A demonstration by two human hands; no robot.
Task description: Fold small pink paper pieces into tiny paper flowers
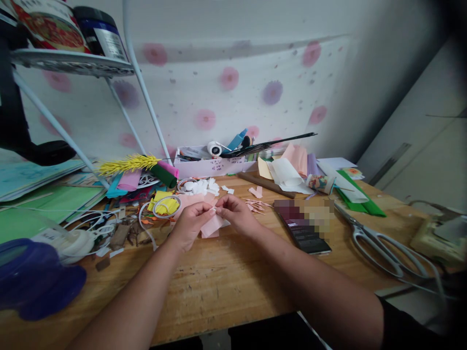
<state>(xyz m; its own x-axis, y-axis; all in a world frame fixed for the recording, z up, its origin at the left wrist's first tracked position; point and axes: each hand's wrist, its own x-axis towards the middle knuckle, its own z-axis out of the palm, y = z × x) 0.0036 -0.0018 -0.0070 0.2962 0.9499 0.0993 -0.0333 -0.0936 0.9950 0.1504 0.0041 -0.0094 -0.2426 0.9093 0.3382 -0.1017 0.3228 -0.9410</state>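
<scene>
My left hand (190,224) and my right hand (236,214) meet over the middle of the wooden table, fingertips pinched close together. Between them is a small piece of pale pink paper (212,226), its lower part hanging below the fingers. Both hands appear closed on its top edge; the exact fold at the fingertips is too small to make out. Behind the hands lie more pink paper (186,200) and white paper pieces (202,186). To the right are thin pink strips (257,206). Yellow paper (160,204) with a white ring sits left of my left hand.
A phone (304,228) and large scissors (379,248) lie to the right. At the left are a purple tape dispenser (40,282), tangled white cord and a white shelf rack (76,61). A white box (219,166) with tools and paper rolls (288,172) line the back.
</scene>
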